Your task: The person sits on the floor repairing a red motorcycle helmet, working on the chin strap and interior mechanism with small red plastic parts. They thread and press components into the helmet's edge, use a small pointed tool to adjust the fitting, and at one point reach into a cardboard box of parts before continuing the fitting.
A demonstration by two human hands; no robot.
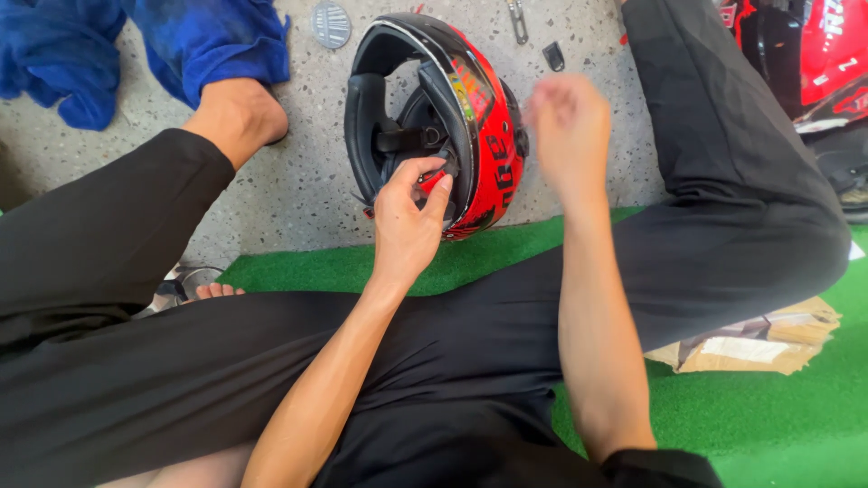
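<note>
A red and black motorcycle helmet [484, 136] lies on its side on the speckled floor, its padded opening turned toward me. My left hand [407, 221] pinches a small red tab [432, 179] at the lower edge of the opening, thumb and fingers closed on it. My right hand [568, 126] is blurred and hovers beside the helmet's right side, fingers loosely curled; I cannot tell whether it holds anything. I sit cross-legged in black trousers, with a bare foot [237, 116] left of the helmet.
A blue cloth [194, 41] lies at the top left. A round metal disc [331, 23], a small metal tool [517, 20] and a dark small part [553, 57] lie beyond the helmet. Green artificial turf [768, 407] holds a cardboard piece [759, 343]. Another red helmet [814, 54] sits top right.
</note>
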